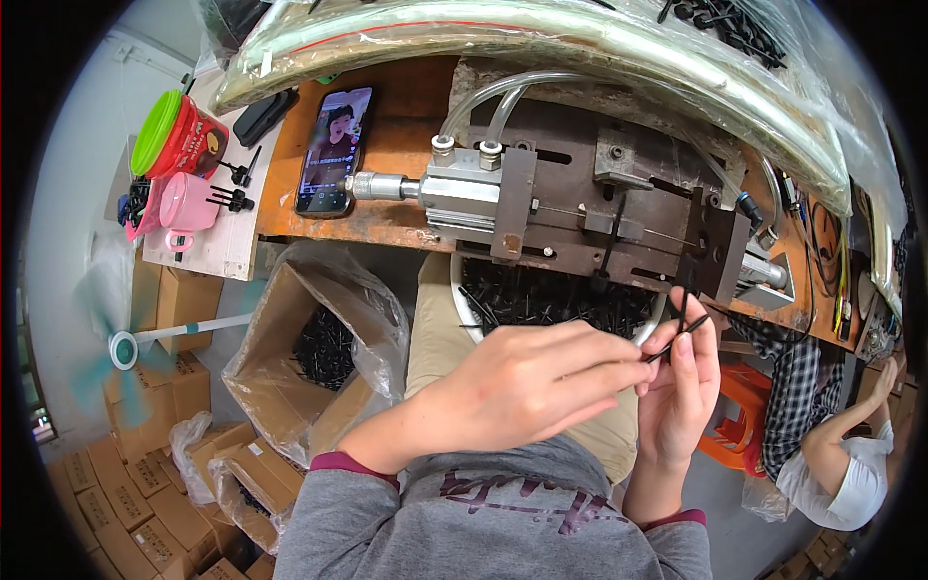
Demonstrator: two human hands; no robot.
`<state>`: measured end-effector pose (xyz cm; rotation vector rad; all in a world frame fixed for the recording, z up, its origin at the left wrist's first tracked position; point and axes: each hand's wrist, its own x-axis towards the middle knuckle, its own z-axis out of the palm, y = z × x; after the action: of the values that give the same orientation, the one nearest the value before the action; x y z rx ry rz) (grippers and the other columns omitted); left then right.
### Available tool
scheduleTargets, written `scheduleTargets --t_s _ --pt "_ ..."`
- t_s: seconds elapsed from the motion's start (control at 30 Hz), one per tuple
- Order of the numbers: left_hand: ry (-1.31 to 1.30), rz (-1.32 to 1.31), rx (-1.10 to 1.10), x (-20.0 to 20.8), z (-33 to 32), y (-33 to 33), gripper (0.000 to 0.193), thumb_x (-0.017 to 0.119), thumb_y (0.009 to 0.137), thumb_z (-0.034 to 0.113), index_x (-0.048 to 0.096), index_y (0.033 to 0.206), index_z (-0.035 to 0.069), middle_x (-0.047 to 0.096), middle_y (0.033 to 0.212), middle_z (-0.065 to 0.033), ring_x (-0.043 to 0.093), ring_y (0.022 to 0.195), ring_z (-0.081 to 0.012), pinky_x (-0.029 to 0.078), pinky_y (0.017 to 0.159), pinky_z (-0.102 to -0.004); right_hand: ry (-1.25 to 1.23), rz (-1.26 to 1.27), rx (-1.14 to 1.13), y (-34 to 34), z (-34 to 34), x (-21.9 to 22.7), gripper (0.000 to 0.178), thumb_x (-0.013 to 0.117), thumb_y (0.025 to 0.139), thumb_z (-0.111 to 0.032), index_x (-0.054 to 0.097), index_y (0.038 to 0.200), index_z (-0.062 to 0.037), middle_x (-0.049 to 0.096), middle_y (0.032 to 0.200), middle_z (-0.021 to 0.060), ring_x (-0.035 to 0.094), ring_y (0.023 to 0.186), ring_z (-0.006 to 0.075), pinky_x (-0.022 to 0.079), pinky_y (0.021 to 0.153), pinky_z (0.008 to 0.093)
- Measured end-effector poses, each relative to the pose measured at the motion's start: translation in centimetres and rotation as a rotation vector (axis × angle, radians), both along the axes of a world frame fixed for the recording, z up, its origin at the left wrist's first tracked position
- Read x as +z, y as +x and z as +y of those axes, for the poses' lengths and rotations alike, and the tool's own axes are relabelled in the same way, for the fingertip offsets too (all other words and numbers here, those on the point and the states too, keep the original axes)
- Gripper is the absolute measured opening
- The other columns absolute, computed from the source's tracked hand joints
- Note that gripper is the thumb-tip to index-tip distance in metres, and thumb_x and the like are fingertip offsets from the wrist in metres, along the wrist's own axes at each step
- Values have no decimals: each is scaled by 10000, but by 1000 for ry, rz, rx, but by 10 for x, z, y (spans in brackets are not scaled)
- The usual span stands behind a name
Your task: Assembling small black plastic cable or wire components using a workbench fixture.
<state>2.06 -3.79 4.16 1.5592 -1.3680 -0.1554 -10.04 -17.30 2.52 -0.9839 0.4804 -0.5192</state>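
Thin black pieces [692, 327] sit in the fingers of the right hand [682, 387], in front of the torso and just below the right part of the fixture. Two slender lengths show there, crossing each other; whether they are one joined part or two cannot be told. The right hand pinches them between thumb and fingertips, the thumb lying just under the crossing. The left hand [536, 372] reaches across from the left, its fingers straight and close together, their tips at the lower left end of the crossed lengths; its thumb is hidden, so whether it pinches that end cannot be told.

Behind the hands, on the lap, one white-rimmed tub [461, 300] holds a heap of similar black parts, too many to count. Beyond it, one dark metal fixture [561, 188] stands on the wooden worktop [401, 116], with one black rod [612, 242] lying across it and two clear hoses [503, 92] rising from two fittings at its left end. Left of the fixture lies one phone [333, 155], its screen lit. Farther left are one pink cup [186, 205] and one red bucket [196, 140] with a green rim.

Below the worktop, two open cartons [275, 372] hold black parts, and one fan [123, 350] stands to their left. To the right are one orange stool [739, 416] and one other person [841, 483].
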Motion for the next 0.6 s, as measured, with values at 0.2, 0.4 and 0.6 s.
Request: scheduleTargets --t_s 0.2,0.4,0.6 --pt "-29 56 12 1 6 -5 232 757 656 63 712 879 22 672 858 -98 661 711 -224 539 588 -302 140 -59 160 5 -2 3 450 486 972 -144 362 1352 63 623 897 162 599 646 128 495 559 219" --pt "-18 56 -11 -6 12 -2 289 786 609 100 734 890 52 678 891 -82 657 705 -184 524 592 -288 92 -31 80 6 -4 2 413 449 989 -154 393 1353 34 532 776 42 509 629 95 423 557 213" --pt "-52 18 60 -6 12 -3 294 798 601 103 737 887 72 670 1013 -105 656 730 -170 531 642 -280 189 -50 112 6 -6 0 287 412 1003 -182 481 1214 1 474 713 20 468 593 94 399 540 228"
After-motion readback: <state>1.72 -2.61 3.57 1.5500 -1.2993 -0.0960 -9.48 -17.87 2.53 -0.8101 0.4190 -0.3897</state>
